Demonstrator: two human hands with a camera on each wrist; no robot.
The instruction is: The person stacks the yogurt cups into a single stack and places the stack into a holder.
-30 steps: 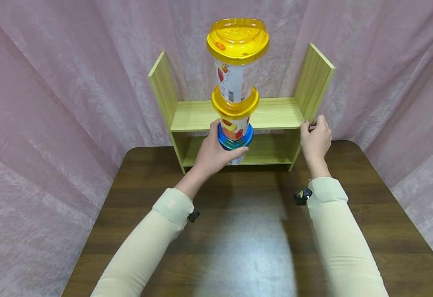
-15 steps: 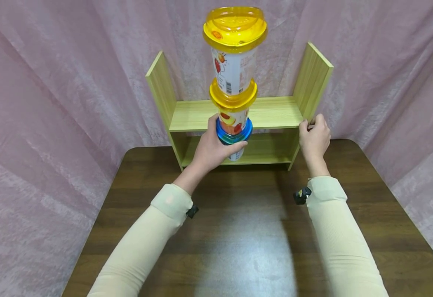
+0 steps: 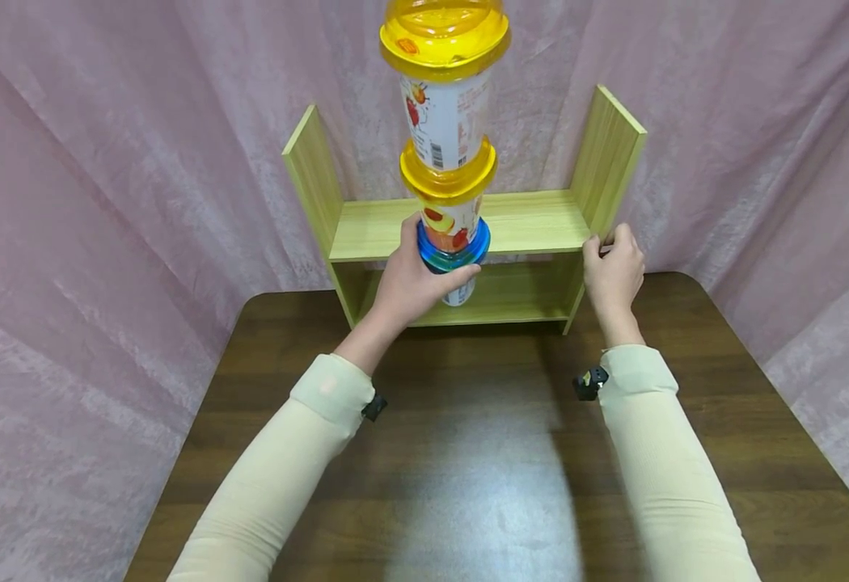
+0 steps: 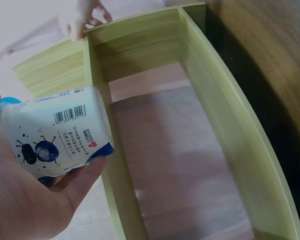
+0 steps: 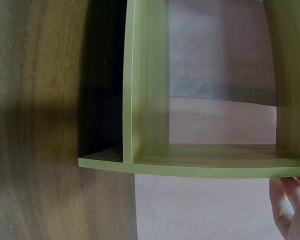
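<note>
While a stack of three lidded cups [image 3: 445, 153] is held upright above the table [image 3: 483, 453], its long axis runs vertically, leaning slightly toward the left at the top, with the lids facing up. Three cups are counted: the bottom cup [image 4: 57, 135] carries a blue lid [image 3: 454, 250], and the two above it carry yellow lids, the topmost lid [image 3: 444, 36] partly cut by the upper frame edge. The bottom cup is gripped by the left hand [image 3: 413, 283], whose fingers and thumb are curled round its white body just below the blue lid. A barcode and small printed text are seen on that cup from the left wrist view, along with dark blue berry artwork; the writing is too small to be read. A barcode and red and orange fruit pictures are shown on the upper cups. The stack is held in front of one light green wooden shelf unit [image 3: 534, 222], at the level of its upper board. The right front edge of the shelf unit is pinched by the curled fingers of the right hand [image 3: 614, 271]. Two cream sleeves [image 3: 643, 453] are visible.
</note>
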